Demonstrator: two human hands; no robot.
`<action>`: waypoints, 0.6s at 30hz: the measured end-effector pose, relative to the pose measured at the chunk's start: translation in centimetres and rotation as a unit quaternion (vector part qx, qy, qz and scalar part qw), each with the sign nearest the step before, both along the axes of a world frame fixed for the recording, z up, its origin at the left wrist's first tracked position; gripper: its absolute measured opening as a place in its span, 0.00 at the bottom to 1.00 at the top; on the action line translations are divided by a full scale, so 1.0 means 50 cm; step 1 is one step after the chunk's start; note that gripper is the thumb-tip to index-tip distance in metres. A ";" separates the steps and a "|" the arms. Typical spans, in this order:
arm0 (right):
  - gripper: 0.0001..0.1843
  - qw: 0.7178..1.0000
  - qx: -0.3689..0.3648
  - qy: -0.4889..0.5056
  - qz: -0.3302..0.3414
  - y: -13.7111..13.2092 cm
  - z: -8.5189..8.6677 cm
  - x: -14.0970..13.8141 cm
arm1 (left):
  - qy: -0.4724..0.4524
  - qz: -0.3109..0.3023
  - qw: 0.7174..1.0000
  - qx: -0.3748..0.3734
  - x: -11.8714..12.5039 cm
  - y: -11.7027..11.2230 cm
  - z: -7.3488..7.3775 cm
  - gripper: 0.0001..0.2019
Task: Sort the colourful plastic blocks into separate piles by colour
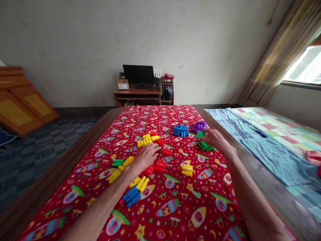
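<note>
Colourful plastic building blocks lie scattered on a red rocket-print cloth [175, 207]. My left hand [145, 156] rests palm down, fingers loosely curled, over red blocks [160, 165], beside a yellow group [146, 140]. My right hand [213, 137] reaches to the right side and closes on green blocks [204, 145], with one green piece [200, 134] at its fingertips. Blue blocks [181, 130] and purple blocks [199, 126] lie just beyond it. A yellow pair [187, 170] sits between my forearms. Blue and yellow blocks [134, 190] lie under my left forearm.
The cloth covers a long wooden table [50, 180]. A striped bedsheet [263, 140] lies to the right, below a curtained window [303, 67]. A desk with a dark monitor [138, 76] stands against the far wall. A wooden cabinet [22, 103] leans at the left.
</note>
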State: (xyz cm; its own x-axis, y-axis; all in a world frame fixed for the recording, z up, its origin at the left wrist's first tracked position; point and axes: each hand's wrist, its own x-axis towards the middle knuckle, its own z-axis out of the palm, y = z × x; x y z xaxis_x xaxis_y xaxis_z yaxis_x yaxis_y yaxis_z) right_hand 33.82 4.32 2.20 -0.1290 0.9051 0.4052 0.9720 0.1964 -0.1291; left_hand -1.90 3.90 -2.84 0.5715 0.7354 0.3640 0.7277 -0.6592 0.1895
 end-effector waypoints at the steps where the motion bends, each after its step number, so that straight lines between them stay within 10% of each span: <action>1: 0.20 0.999 -0.030 -0.005 -0.023 0.000 -0.001 0.026 | 0.005 0.003 1.000 0.005 0.001 -0.001 0.002 0.16; 6: 0.23 0.990 -0.133 -0.023 -0.036 0.009 -0.014 0.089 | -0.016 0.047 0.999 0.018 -0.003 0.001 -0.011 0.16; 12: 0.18 0.999 -0.026 0.045 -0.009 -0.010 0.042 0.030 | -0.118 0.103 0.985 -0.072 0.001 0.010 0.005 0.18; 18: 0.20 0.936 -0.014 0.168 0.310 -0.074 0.067 -0.179 | -0.427 0.045 0.825 -0.367 0.046 -0.039 0.081 0.36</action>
State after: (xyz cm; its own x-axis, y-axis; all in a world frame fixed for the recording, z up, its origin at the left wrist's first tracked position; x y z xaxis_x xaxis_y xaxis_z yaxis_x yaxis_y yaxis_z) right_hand 24.88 0.61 5.53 -0.5021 0.7090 0.4951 0.5757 0.7013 -0.4204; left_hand 0.40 1.94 1.20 0.2679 0.9625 0.0438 0.1611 -0.0895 0.9829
